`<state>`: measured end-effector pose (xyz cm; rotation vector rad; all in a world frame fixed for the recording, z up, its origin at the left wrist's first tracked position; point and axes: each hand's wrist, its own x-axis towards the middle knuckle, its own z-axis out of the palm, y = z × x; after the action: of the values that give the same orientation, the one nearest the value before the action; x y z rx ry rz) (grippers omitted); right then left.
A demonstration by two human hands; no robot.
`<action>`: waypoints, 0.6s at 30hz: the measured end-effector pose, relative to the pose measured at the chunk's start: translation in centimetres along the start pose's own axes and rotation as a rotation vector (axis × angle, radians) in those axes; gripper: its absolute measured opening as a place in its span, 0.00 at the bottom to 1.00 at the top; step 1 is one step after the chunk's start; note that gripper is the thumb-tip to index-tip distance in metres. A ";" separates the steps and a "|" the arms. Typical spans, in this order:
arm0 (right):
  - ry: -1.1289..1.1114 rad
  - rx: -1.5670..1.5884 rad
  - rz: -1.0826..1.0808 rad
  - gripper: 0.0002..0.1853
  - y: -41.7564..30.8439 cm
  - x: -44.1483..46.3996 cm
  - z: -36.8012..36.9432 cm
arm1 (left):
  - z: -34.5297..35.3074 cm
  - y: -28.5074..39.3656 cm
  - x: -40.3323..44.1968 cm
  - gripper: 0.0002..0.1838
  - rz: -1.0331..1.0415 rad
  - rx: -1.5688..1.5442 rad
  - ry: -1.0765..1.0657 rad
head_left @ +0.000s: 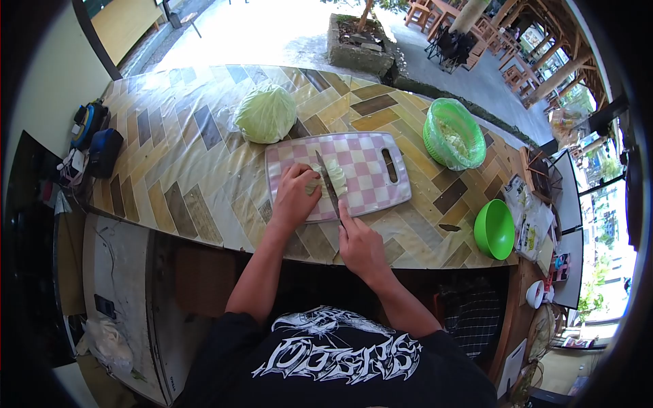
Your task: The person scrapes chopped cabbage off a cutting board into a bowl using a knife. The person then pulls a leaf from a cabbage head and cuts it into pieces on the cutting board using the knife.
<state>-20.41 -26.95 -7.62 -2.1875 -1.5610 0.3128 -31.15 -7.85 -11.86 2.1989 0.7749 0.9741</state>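
A pink and white checked cutting board [364, 146] lies on the patterned table. My left hand [296, 194] presses down on pale green cabbage pieces [337, 178] on the board, fingers curled together. In my right hand [359, 241] is the handle of a knife [328, 182], its blade pointing away from me across the cabbage, beside my left fingertips. A round cabbage [266, 113] rests at the board's far left corner.
To the right stands a green basket [430, 141] lined with plastic and holding shredded cabbage. Nearer is a bright green bowl [494, 230], with plastic bags [532, 221] beside it. Dark devices [105, 153] sit at the table's left end.
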 end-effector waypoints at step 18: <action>0.078 -0.374 -0.028 0.37 -1.6 4.9 4.5 | 0.4 -0.2 0.1 0.09 -0.024 -0.003 0.009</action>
<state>-21.97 -20.91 -10.54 -2.4150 -1.7150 -0.0812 -30.87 -7.78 -12.16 2.1793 0.8022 0.9738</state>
